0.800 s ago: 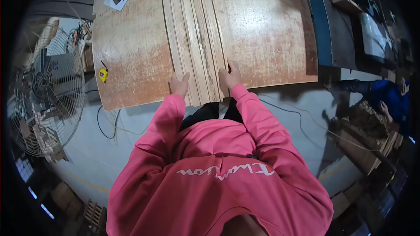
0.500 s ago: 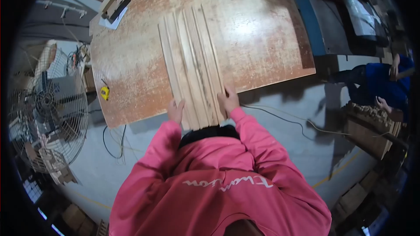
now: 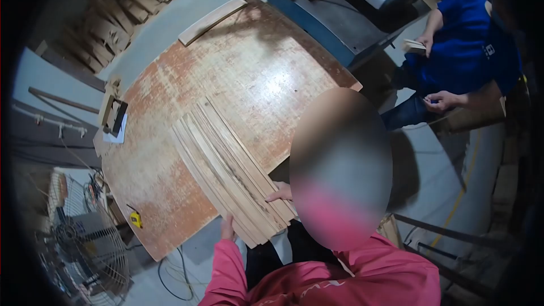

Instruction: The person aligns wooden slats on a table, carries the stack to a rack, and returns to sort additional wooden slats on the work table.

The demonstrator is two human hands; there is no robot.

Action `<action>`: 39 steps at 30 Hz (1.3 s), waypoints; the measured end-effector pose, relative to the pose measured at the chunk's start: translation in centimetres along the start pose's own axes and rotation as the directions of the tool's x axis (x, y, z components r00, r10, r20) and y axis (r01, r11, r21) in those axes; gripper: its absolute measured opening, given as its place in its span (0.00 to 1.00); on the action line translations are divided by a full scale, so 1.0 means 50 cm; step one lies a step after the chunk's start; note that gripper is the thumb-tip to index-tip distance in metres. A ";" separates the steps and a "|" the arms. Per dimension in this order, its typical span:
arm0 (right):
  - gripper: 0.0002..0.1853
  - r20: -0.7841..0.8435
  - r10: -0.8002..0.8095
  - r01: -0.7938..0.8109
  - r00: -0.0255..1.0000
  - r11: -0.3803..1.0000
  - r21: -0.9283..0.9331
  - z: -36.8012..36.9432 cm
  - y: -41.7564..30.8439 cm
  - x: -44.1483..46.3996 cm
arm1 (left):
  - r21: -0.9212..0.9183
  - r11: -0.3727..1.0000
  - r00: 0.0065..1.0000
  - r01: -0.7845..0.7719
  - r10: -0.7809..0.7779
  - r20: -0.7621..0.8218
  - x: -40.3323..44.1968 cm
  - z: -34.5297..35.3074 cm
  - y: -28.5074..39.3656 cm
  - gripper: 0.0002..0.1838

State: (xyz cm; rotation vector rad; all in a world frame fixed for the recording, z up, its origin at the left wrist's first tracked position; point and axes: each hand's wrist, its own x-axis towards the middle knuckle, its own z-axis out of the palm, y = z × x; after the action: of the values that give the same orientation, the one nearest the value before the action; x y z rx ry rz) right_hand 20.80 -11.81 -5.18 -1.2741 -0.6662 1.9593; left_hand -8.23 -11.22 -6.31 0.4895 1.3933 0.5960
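Observation:
Several long wooden strips (image 3: 226, 170) lie side by side on a worn worktable (image 3: 153, 158), their near ends sticking out past its edge towards my body. At the left side of these ends, my left hand (image 3: 227, 229) presses its fingers against the outermost strip. My right hand (image 3: 280, 191) grips the opposite side, with its thumb over the top of the strips. Between them the two hands hold the bundle together. A blurred oval hides my right forearm and part of the floor.
A yellow tape measure (image 3: 135, 219) lies near the table's left edge, above a wire-caged fan (image 3: 85, 249). One board (image 3: 212, 21) rests at the far edge. A co-worker in blue (image 3: 464, 51) holds short wood pieces (image 3: 414, 46) beside a dark machine table (image 3: 317, 8).
My view has swung to the right, so the table and strips appear slanted and the co-worker shows more fully. Both hands stay at the near ends of the strips.

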 end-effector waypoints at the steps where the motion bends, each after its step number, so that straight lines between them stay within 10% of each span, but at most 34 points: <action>1: 0.32 -0.010 -0.018 0.018 1.000 1.000 0.015 0.005 -0.001 0.009 | 0.022 1.000 1.000 -0.007 0.007 0.011 0.003 0.002 0.009 0.21; 5: 0.32 -0.032 0.027 -0.021 0.999 0.981 0.192 0.026 0.013 -0.008 | -0.343 0.934 0.977 0.096 -0.023 0.212 -0.007 0.013 0.024 0.21; 23: 0.35 -0.256 0.031 -0.067 0.966 0.989 -0.130 0.120 0.018 0.007 | -0.232 0.935 0.931 0.268 -0.190 0.311 0.013 -0.105 0.044 0.26; 33: 0.24 -0.604 0.098 0.150 0.791 0.926 0.347 0.060 0.103 -0.119 | -0.220 0.940 0.891 0.259 -0.145 0.430 0.001 -0.200 -0.023 0.33; 35: 0.19 -0.692 0.289 0.321 0.661 0.725 0.609 0.067 0.148 -0.174 | -0.183 0.919 0.833 0.351 -0.217 0.509 -0.001 -0.214 -0.018 0.38; 36: 0.19 -0.350 -0.082 0.346 0.933 0.474 0.810 0.012 0.255 -0.172 | -0.178 0.918 0.830 0.355 -0.222 0.513 -0.003 -0.216 -0.012 0.38; 37: 0.21 -0.015 -0.540 0.175 0.841 0.246 0.953 -0.036 0.361 -0.162 | -0.157 0.917 0.821 0.368 -0.241 0.517 -0.002 -0.217 -0.004 0.36; 38: 0.21 -0.024 -0.542 0.185 0.840 0.244 0.952 0.002 0.357 -0.190 | -0.135 0.915 0.812 0.379 -0.259 0.523 0.004 -0.217 0.001 0.34; 39: 0.24 -0.340 -0.096 0.350 0.936 0.377 0.857 0.041 0.352 -0.224 | -0.112 0.913 0.801 0.392 -0.279 0.530 0.008 -0.217 0.005 0.33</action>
State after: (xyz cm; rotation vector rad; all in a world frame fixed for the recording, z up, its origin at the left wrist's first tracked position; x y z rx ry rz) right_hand 17.17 -31.64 -10.92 -0.6026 0.3858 1.4673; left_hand -18.97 -11.07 -7.78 0.1865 0.8653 0.2868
